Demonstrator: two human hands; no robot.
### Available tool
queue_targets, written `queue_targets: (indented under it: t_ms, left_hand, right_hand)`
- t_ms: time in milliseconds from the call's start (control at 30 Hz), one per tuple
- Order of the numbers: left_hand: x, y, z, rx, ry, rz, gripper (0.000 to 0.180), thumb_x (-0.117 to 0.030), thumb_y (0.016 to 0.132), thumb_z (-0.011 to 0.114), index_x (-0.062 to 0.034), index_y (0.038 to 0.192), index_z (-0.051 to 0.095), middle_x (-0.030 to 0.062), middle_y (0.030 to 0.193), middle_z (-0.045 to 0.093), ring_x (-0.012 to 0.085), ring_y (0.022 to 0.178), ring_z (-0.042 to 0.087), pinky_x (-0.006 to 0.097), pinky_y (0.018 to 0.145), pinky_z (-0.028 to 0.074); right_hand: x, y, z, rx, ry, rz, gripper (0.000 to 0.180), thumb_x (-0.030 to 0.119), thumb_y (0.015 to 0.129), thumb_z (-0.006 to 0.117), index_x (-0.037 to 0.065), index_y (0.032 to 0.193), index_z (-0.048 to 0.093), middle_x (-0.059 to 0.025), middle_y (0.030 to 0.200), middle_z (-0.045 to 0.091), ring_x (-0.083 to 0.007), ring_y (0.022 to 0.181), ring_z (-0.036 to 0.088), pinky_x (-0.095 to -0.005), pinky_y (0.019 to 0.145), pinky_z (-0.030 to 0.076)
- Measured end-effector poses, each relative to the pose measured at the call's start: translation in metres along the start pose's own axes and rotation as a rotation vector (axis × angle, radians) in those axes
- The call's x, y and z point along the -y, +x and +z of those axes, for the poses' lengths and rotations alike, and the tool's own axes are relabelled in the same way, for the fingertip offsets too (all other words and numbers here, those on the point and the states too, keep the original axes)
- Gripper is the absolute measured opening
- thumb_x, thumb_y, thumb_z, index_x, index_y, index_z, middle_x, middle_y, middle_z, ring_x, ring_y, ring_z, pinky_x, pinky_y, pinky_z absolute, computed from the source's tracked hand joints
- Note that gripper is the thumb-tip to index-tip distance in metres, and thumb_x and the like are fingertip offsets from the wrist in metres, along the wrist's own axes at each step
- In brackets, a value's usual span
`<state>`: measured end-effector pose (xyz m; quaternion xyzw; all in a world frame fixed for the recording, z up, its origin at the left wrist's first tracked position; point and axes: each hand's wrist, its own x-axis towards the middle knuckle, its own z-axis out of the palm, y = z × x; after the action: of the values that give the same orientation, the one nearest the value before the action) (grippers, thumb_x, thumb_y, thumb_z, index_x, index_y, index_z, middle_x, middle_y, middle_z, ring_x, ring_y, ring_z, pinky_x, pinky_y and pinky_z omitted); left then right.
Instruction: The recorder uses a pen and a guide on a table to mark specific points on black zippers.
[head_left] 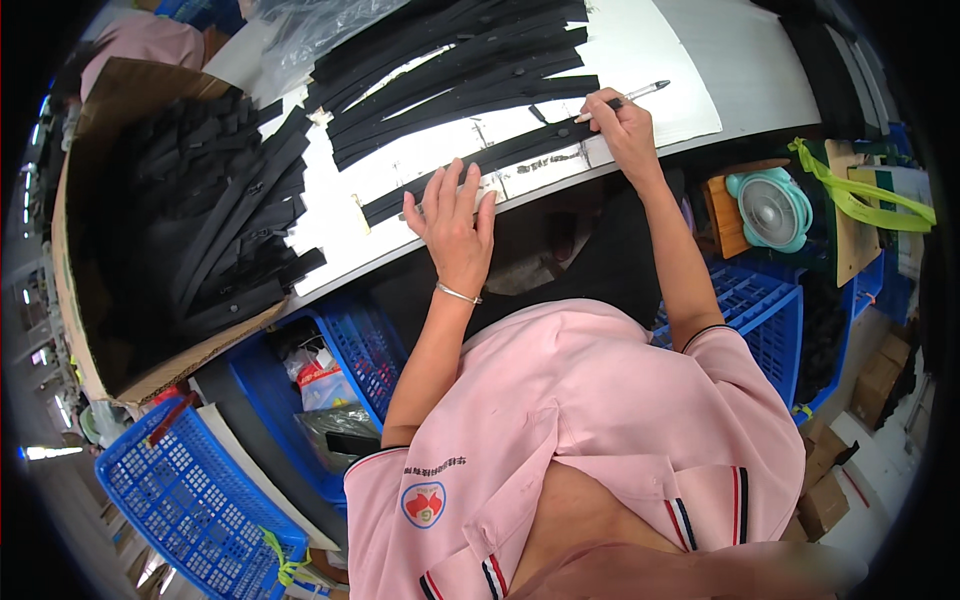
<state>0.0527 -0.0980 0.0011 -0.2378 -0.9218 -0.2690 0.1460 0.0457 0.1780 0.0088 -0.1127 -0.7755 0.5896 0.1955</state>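
A long black fabric strip (pixel 525 150) lies along the near edge of the white work surface (pixel 660 60). Over its left part rests my left hand (pixel 455 225), fingers spread and touching the strip. My right hand (pixel 622 132) is closed around a pen (pixel 648 90), whose pale tip points down at the strip's right end. Dark marks show on the surface just below the strip. Farther back, several more black strips (pixel 470 85) are laid side by side in a loose stack.
A cardboard box (pixel 125 95) heaped with black strips (pixel 215 200) stands left. Clear plastic film (pixel 310 45) lies at the back. A teal fan (pixel 770 210) sits right of the table. Blue baskets (pixel 190 490) stand below, and another person (pixel 150 42) is at far left.
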Motion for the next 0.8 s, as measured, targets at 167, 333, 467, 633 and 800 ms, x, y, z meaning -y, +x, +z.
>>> queue_targets:
  t_ms: [167,333,467,633,800]
  left_hand:
    - [-0.022,0.014,0.01,-0.026,-0.058,-0.015,0.041,-0.021,0.091,0.076,-0.0122,0.13,0.069,0.0053,0.138,0.063,0.027,0.132,0.053,0.053,0.119,0.021]
    - [-0.058,0.052,0.037,-0.005,-0.217,0.173,0.034,-0.018,0.09,0.076,-0.0097,0.123,0.071,0.0052,0.13,0.067,0.0256,0.128,0.055,0.052,0.119,0.021]
    - [-0.066,0.067,0.059,0.007,-0.225,0.202,0.022,-0.015,0.091,0.074,-0.0081,0.112,0.076,0.0041,0.121,0.071,0.0234,0.122,0.058,0.051,0.118,0.023]
    - [-0.065,0.071,0.066,0.0,-0.216,0.206,0.018,-0.013,0.091,0.074,-0.0089,0.108,0.077,0.0026,0.117,0.072,0.023,0.118,0.059,0.049,0.117,0.025]
    - [-0.066,0.069,0.065,-0.018,-0.23,0.191,0.018,-0.009,0.088,0.074,-0.008,0.105,0.077,0.0034,0.115,0.071,0.0247,0.115,0.059,0.053,0.116,0.027]
  right_hand:
    - [-0.003,0.001,-0.001,-0.035,0.082,0.044,0.025,0.019,0.101,0.062,0.001,0.087,0.071,0.0001,0.071,0.064,-0.0034,0.062,0.05,-0.0206,0.055,0.038]
    - [0.0,0.006,-0.017,-0.084,0.372,0.186,0.024,0.019,0.101,0.06,0.002,0.089,0.071,-0.0018,0.071,0.061,-0.0062,0.058,0.049,-0.02,0.053,0.039]
    - [-0.007,0.008,-0.034,-0.165,0.818,0.214,0.024,0.02,0.1,0.06,-0.001,0.092,0.067,-0.0054,0.071,0.062,-0.0097,0.06,0.05,-0.022,0.056,0.04]
    - [-0.016,0.004,-0.059,-0.233,0.928,0.168,0.025,0.023,0.1,0.061,0.0,0.092,0.067,-0.0053,0.072,0.062,-0.0119,0.061,0.05,-0.0239,0.059,0.04]
    - [-0.008,0.002,-0.056,-0.249,0.826,0.186,0.025,0.023,0.1,0.062,0.0,0.092,0.069,-0.0044,0.072,0.062,-0.0098,0.061,0.05,-0.022,0.057,0.039]
